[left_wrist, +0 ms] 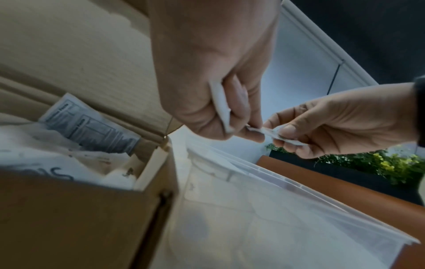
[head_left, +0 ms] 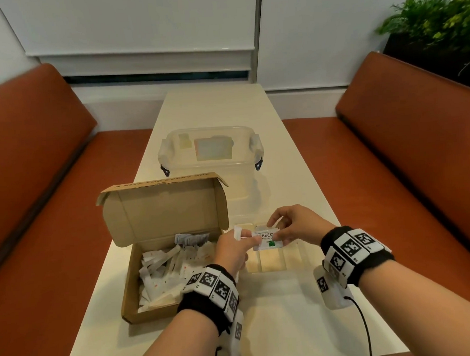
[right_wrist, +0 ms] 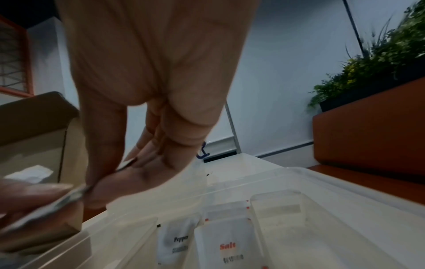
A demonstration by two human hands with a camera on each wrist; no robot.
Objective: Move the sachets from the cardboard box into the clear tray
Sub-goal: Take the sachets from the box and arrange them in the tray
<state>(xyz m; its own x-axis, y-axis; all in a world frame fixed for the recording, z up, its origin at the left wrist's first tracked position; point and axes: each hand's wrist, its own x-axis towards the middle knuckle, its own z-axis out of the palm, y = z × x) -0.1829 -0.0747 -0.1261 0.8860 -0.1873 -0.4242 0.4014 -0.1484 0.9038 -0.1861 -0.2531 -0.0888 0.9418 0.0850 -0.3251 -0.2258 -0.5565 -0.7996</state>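
The open cardboard box [head_left: 131, 308] on the left holds several white sachets [head_left: 162, 270]. To its right sits the clear tray [head_left: 291, 259], with compartments. A Pepper sachet [right_wrist: 177, 242] and a Salt sachet [right_wrist: 227, 245] lie in the clear tray [right_wrist: 345, 183]. Over the tray, my left hand [head_left: 252, 238] and right hand [head_left: 275, 230] both pinch one Stevia sachet [head_left: 267, 237], one at each end. My left hand [left_wrist: 250, 131] also keeps a second white sachet [left_wrist: 222, 109] tucked between its fingers. The right wrist view shows my right hand [right_wrist: 128, 167] pinching the sachet's edge [right_wrist: 69, 198].
A large clear lidded container [head_left: 210, 154] stands behind the box and the tray on the long white table [head_left: 292, 325]. Orange benches [head_left: 36, 190] run along both sides. A plant [head_left: 438, 19] is at the back right.
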